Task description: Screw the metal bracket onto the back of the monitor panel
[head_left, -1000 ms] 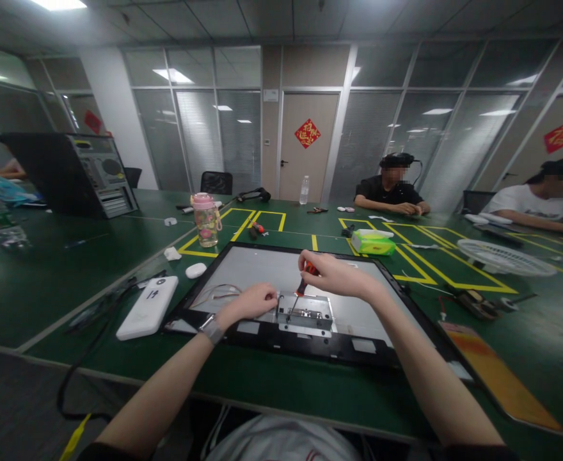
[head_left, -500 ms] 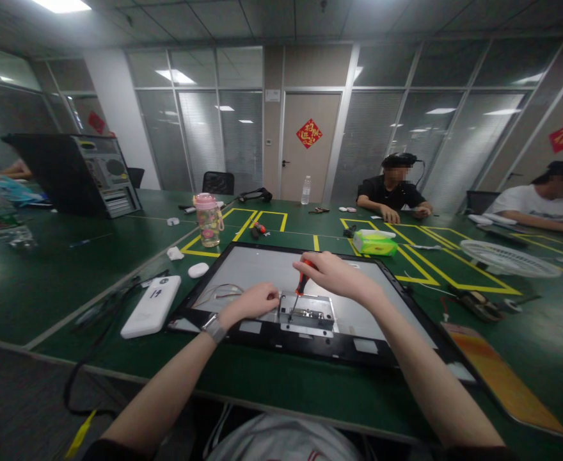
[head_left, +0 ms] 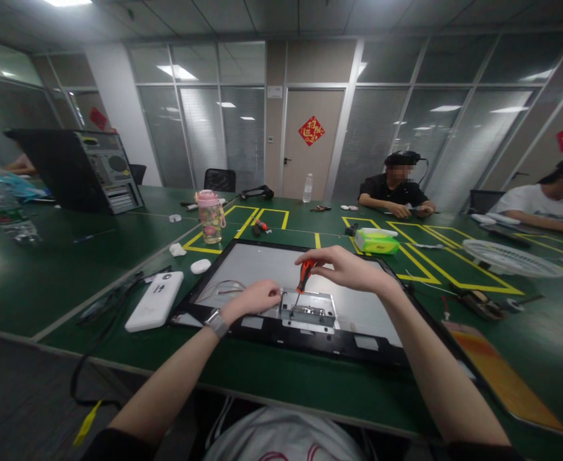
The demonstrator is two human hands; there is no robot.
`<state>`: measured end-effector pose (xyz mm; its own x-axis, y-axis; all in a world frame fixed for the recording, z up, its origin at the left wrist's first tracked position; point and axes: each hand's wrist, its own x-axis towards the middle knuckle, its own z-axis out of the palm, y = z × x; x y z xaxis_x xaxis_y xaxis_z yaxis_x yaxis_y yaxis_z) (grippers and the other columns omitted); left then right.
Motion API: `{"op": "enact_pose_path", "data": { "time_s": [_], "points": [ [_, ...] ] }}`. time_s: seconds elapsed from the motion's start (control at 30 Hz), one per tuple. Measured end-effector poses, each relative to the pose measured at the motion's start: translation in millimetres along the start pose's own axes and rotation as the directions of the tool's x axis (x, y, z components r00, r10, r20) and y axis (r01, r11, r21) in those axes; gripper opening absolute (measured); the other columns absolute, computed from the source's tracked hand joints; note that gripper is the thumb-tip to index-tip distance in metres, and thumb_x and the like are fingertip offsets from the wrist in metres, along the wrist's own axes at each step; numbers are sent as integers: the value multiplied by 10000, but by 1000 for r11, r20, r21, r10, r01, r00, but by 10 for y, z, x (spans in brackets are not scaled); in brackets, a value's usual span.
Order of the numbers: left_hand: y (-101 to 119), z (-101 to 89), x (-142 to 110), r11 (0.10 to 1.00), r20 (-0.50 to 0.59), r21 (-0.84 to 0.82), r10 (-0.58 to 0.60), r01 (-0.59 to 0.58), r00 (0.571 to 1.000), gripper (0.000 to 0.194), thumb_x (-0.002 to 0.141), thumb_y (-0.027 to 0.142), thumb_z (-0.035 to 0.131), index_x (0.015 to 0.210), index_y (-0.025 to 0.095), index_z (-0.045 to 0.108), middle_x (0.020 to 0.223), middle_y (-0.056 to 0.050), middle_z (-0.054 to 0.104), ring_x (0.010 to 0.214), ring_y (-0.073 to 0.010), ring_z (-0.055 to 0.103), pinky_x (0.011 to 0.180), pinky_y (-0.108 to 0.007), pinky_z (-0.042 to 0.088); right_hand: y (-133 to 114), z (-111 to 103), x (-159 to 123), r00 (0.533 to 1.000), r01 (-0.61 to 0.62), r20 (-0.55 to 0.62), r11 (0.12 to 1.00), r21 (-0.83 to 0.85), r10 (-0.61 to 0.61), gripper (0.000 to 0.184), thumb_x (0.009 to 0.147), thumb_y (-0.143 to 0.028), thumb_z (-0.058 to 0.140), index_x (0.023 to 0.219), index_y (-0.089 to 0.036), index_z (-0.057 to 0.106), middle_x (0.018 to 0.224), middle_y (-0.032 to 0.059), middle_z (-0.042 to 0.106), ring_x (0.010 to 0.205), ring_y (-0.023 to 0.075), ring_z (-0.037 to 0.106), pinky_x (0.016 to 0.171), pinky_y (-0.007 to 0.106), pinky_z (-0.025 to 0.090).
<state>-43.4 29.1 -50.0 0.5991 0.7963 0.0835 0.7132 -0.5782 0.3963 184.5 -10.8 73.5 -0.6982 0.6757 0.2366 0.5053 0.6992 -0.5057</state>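
Observation:
My right hand [head_left: 341, 269] is closed around the red and black handle of a screwdriver [head_left: 304, 275]. The screwdriver leans slightly, its shaft running down to the left part of a metal bracket [head_left: 317, 312]. This bracket sits on the silver back of a flat black-framed display panel [head_left: 257, 261] lying on the table. Curled against the bracket's left edge is my left hand [head_left: 257, 299], wearing a watch at the wrist. Its fingertips are hidden, so I cannot tell whether they pinch anything. Thin cables [head_left: 219, 289] lie on the panel left of that hand.
A white power bank [head_left: 155, 301] and a white oval case [head_left: 200, 266] lie left of the panel. Beyond stand a pink-lidded bottle [head_left: 210, 216] and a green tissue pack [head_left: 376, 241]. An orange phone-like slab [head_left: 499, 374] lies right. Two people sit at the far right.
The view has shifted slightly. My right hand has turned and its fingers have shifted on the screwdriver handle, while the shaft stays at the bracket. My left hand keeps its place.

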Motion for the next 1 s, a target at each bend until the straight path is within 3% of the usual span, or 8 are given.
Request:
{"op": "enact_pose_path", "data": {
  "time_s": [0.17, 0.37, 0.5, 0.57, 0.67, 0.77, 0.87, 1.0],
  "points": [
    [-1, -1, 3, 1000, 7, -3, -7, 7, 1000, 225, 812, 269, 422, 670, 160, 559, 738, -36, 575, 734, -172, 518, 681, -263, 380, -57, -5, -2, 999, -39, -29, 996, -78, 37, 273, 868, -345, 582, 1019, -153, 704, 850, 60, 712, 713, 162, 606, 657, 265, 449],
    [-38, 24, 15, 1000, 0, -27, -9, 9, 1000, 244, 825, 279, 430, 673, 151, 571, 744, -39, 585, 744, -174, 531, 685, -265, 378, -79, 127, 71, 983, -166, -140, 894, -416, 118, 480, 890, -556, 495, 700, -148, 660, 594, 34, 600, 541, 135, 492, 522, 250, 256],
    [-76, 26, 32, 998, 7, -57, -31, 31, 1000, 267, 820, 299, 438, 669, 139, 590, 703, -32, 579, 716, -168, 526, 660, -257, 371, -90, 258, 154, 965, -250, -213, 764, -594, 150, 554, 975, -494, 312, 643, -172, 617, 621, 73, 630, 621, 192, 574, 556, 276, 240],
    [-108, 17, 38, 997, 23, -68, -24, 25, 999, 294, 827, 313, 432, 667, 137, 607, 709, -31, 584, 718, -164, 529, 664, -253, 373, -68, 280, 173, 960, -269, -227, 752, -601, 162, 519, 989, -425, 278, 676, -174, 607, 657, 79, 637, 646, 199, 581, 572, 279, 252],
    [-178, -5, 44, 993, 64, -119, 4, 3, 998, 336, 843, 357, 428, 709, 141, 646, 782, -34, 604, 754, -163, 542, 693, -249, 381, 17, 254, 164, 974, -213, -166, 867, -450, 153, 347, 968, -326, 299, 799, -183, 565, 699, 47, 603, 663, 183, 542, 591, 270, 288],
    [-246, -18, 50, 986, 124, -165, 36, -15, 992, 325, 831, 395, 464, 767, 149, 667, 818, -29, 612, 775, -162, 547, 710, -240, 390, 139, 218, 150, 995, -84, -51, 996, -43, 82, 181, 914, -243, 343, 845, -194, 503, 774, 13, 560, 702, 152, 504, 636, 252, 365],
    [-277, -9, 59, 986, 141, -167, 35, -11, 989, 297, 821, 381, 479, 786, 150, 663, 813, -25, 611, 779, -161, 543, 719, -236, 396, 229, 207, 163, 997, -78, 34, 956, 284, 71, 127, 897, -250, 377, 873, -185, 484, 826, 11, 537, 677, 125, 492, 621, 241, 406],
    [-271, 15, 62, 985, 116, -174, 10, 10, 993, 286, 820, 377, 480, 783, 152, 652, 851, -26, 604, 793, -162, 543, 737, -240, 403, 259, 214, 191, 997, -81, 45, 946, 313, 70, 294, 944, -398, 395, 814, -165, 518, 765, 11, 538, 593, 97, 446, 552, 227, 386]
  ]
}}
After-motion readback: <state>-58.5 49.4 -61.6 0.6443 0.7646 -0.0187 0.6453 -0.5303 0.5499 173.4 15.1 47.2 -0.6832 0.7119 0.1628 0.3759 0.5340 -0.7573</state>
